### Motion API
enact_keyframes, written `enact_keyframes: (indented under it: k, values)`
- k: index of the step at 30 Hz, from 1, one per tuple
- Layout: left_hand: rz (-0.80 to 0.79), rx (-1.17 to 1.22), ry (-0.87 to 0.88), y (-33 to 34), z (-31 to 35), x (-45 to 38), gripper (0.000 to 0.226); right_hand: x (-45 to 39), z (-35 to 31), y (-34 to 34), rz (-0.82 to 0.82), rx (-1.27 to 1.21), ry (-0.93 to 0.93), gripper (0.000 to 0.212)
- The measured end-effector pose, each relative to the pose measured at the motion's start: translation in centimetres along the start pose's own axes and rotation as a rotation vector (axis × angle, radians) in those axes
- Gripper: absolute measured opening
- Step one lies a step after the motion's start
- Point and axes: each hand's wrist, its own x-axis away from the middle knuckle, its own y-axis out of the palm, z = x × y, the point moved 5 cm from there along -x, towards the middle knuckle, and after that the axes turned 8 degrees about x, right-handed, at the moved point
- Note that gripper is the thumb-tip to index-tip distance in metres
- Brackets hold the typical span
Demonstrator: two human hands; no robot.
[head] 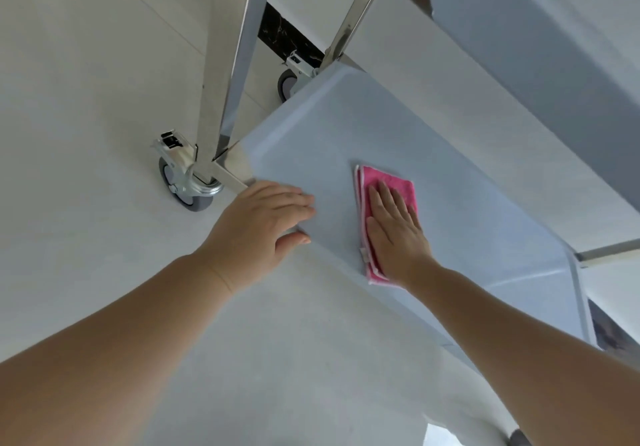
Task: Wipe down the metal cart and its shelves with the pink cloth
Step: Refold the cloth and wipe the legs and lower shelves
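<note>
Pink cloth (pixel 384 210) lies flat under right hand (pixel 394 227) on bottom shelf (pixel 467 217).

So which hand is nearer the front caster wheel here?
Left. The left hand rests on the bottom shelf edge just beside the caster wheel; the right hand presses the pink cloth farther along the shelf.
</note>
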Motion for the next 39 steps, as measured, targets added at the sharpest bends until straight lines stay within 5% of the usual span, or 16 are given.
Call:
enact_keyframes:
  k: [7,13,19,27,39]
  values:
    - [0.019,-0.018,0.009,0.3,0.0,0.1,0.031,0.6,-1.1,-0.2,0.01,-0.015,-0.018,0.055]
    - [-0.067,-0.082,-0.072,0.4,0.7,0.2,0.035,-0.1,-4.5,-1.2,0.004,0.036,-0.234,0.059]
    - [-0.045,-0.223,-0.157,-1.9,-1.0,0.7,0.055,-2.2,-4.1,-1.3,0.027,0.076,-0.313,0.049]
    - [0.02,-0.154,-0.165,-2.9,-2.2,1.0,0.035,-7.3,-2.4,-1.7,0.016,0.234,-0.348,0.054]
    - [0.068,-0.142,0.033,-3.2,-3.4,0.5,0.038,-17.7,2.2,-3.1,0.089,0.434,-0.289,0.06]
